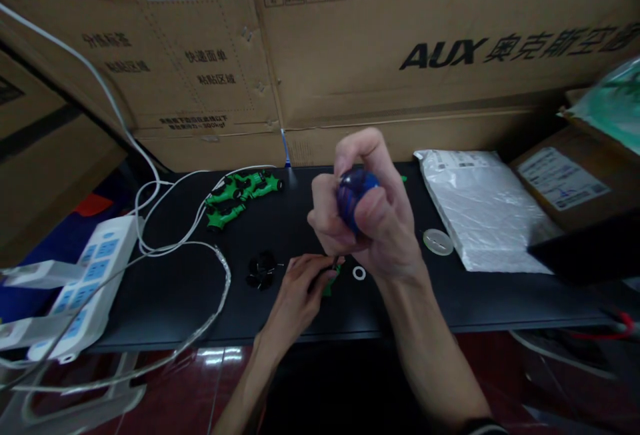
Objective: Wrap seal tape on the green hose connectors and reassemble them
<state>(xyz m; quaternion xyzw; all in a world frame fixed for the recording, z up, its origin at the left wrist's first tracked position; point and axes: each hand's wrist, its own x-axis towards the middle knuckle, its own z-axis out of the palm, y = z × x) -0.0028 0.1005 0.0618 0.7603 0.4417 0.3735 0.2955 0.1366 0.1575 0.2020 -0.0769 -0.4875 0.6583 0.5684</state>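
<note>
My right hand (393, 228) is wrapped round the blue handle of a screwdriver (353, 192), held upright so that its butt end faces me. Most of the shaft is hidden behind that hand. Below it, the fingers of my left hand (300, 285) pinch a small green part (329, 286) against the black tabletop, and a dark tip shows at the fingertips. A white ring (359, 273) lies just right of the green part. Left of my left hand sits a cluster of small black pieces with thin pins (262, 270).
Several green and black parts (243, 192) lie at the back left beside white cables. A power strip (93, 285) occupies the left edge. To the right are a clear disc (438, 242), a white padded bag (485, 208) and a box (565, 168). Large cartons (340, 55) stand behind.
</note>
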